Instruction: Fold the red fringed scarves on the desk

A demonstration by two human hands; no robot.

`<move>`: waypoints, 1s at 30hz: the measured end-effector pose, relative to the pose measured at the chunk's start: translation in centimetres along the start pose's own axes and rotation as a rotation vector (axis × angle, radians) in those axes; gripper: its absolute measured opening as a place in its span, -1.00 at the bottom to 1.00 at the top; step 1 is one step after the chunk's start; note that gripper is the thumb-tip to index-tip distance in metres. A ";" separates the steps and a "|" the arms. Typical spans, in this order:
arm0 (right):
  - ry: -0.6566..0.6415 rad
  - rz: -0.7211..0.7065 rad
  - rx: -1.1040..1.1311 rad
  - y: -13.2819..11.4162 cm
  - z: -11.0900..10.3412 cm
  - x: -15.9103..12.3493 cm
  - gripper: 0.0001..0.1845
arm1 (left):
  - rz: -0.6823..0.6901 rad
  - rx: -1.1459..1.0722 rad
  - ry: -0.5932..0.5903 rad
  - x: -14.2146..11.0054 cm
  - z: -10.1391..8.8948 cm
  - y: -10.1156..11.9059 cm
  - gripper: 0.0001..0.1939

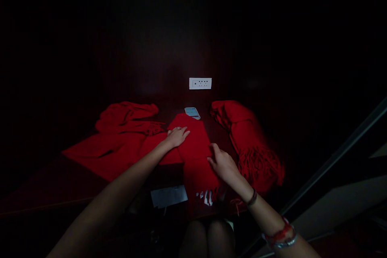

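Note:
A red fringed scarf (pixel 193 139) lies folded on the dark table, its fringed end hanging toward the front edge. My left hand (pixel 178 136) rests flat on its upper part, fingers stretched out. At the scarf's right edge is my right hand (pixel 223 164), with thumb and forefinger apart and loosely bent; the other fingers are partly hidden. Red cloth also spreads to the left under my left forearm; where it joins the scarf is hard to see in the dark.
A bunched red scarf (pixel 121 115) lies at the left, and a folded one with thick fringe (pixel 244 129) at the right. Behind the middle scarf is a lit phone (pixel 192 113). A white socket panel (pixel 200 83) sits on the dark wall. A pale flat piece (pixel 169 196) shows near the front edge.

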State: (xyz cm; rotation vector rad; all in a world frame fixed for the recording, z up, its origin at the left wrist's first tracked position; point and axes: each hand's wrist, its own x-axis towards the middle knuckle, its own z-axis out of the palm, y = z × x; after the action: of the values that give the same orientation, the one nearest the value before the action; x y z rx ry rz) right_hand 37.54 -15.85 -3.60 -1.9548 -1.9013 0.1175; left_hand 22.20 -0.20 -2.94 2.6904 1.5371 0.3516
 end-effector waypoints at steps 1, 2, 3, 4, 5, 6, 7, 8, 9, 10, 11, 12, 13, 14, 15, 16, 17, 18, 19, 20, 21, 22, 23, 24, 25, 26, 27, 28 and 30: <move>-0.012 -0.019 0.051 0.2 -0.1 0.3 -0.58 | -0.027 0.004 0.002 1.0 -0.1 0.0 -0.52; -0.011 -0.029 0.097 0.5 -0.2 0.6 -0.58 | -0.041 0.003 -0.004 1.9 -0.2 0.1 -0.52; 0.000 -0.029 0.140 0.7 -0.4 0.8 -0.58 | -0.045 -0.002 -0.013 2.9 -0.3 0.3 -0.52; 0.015 -0.024 0.181 0.9 -0.5 1.0 -0.58 | -0.039 -0.012 -0.020 3.8 -0.3 0.6 -0.52; 0.030 -0.018 0.219 1.1 -0.6 1.1 -0.58 | -0.023 -0.029 -0.022 4.6 -0.3 1.0 -0.51; 0.043 -0.012 0.255 1.2 -0.6 1.2 -0.58 | 0.001 -0.050 -0.020 5.4 -0.2 1.4 -0.52; 0.049 -0.009 0.291 1.4 -0.6 1.2 -0.58 | 0.027 -0.071 -0.017 6.1 0.0 1.9 -0.54; 0.048 -0.007 0.326 1.5 -0.6 1.2 -0.58 | 0.053 -0.089 -0.011 6.7 0.2 2.3 -0.56; 0.044 -0.005 0.359 1.6 -0.5 1.2 -0.57 | 0.078 -0.104 -0.008 7.3 0.4 2.7 -0.60; 0.039 -0.001 0.385 1.7 -0.5 1.2 -0.57 | 0.097 -0.112 -0.008 7.8 0.6 3.1 -0.65; 0.032 0.007 0.402 1.8 -0.4 1.1 -0.56 | 0.108 -0.111 -0.006 8.2 0.8 3.4 -0.69; 0.028 0.017 0.409 1.9 -0.4 1.1 -0.56 | 0.112 -0.105 -0.001 8.6 1.0 3.5 -0.72; 0.025 0.025 0.406 1.9 -0.4 1.1 -0.56 | 0.115 -0.097 0.011 8.9 1.1 3.6 -0.75; 0.027 0.029 0.395 2.0 -0.4 1.0 -0.56 | 0.116 -0.087 0.030 9.1 1.1 3.5 -0.76; 0.029 0.028 0.380 2.0 -0.4 1.0 -0.56 | 0.114 -0.076 0.055 9.3 1.1 3.3 -0.75; 0.031 0.023 0.368 2.0 -0.5 0.9 -0.57 | 0.110 -0.063 0.081 9.5 1.1 3.0 -0.74; 0.031 0.016 0.357 1.9 -0.5 0.8 -0.57 | 0.103 -0.050 0.106 9.7 1.0 2.7 -0.72; 0.027 0.008 0.349 1.9 -0.5 0.7 -0.58 | 0.095 -0.037 0.127 9.8 1.0 2.4 -0.71; 0.018 0.000 0.345 1.9 -0.6 0.6 -0.58 | 0.084 -0.024 0.144 9.9 1.0 2.1 -0.69; 0.007 -0.006 0.343 1.9 -0.6 0.5 -0.59 | 0.074 -0.013 0.157 10.0 1.1 1.8 -0.68; -0.005 -0.012 0.343 1.9 -0.7 0.4 -0.60 | 0.067 -0.003 0.164 10.1 1.1 1.7 -0.67; -0.018 -0.016 0.343 2.0 -0.7 0.4 -0.60 | 0.066 0.005 0.164 10.2 1.3 1.6 -0.67; -0.036 -0.020 0.345 2.1 -0.8 0.5 -0.60 | 0.073 0.010 0.159 10.3 1.4 1.6 -0.68; -0.060 -0.028 0.347 2.1 -0.8 0.6 -0.60 | 0.088 0.014 0.148 10.4 1.6 1.7 -0.68; -0.084 -0.037 0.352 2.2 -0.9 0.8 -0.61 | 0.108 0.014 0.137 10.4 1.7 1.8 -0.67; -0.105 -0.046 0.357 2.3 -0.9 1.0 -0.62 | 0.129 0.010 0.124 10.4 1.8 1.9 -0.66; -0.114 -0.050 0.360 2.3 -1.0 1.2 -0.63 | 0.145 0.001 0.113 10.4 1.8 1.9 -0.64; -0.106 -0.046 0.361 2.3 -1.0 1.5 -0.64 | 0.153 -0.009 0.107 10.3 1.7 1.8 -0.62; -0.046 -0.012 0.345 2.1 -1.0 1.9 -0.65 | 0.147 -0.031 0.120 9.7 1.3 1.1 -0.60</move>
State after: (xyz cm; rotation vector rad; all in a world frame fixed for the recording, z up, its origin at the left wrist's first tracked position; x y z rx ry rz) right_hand 40.03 -14.17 -2.96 -1.7206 -1.7806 0.4585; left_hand 28.15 7.59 -2.25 2.8125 1.3510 0.5452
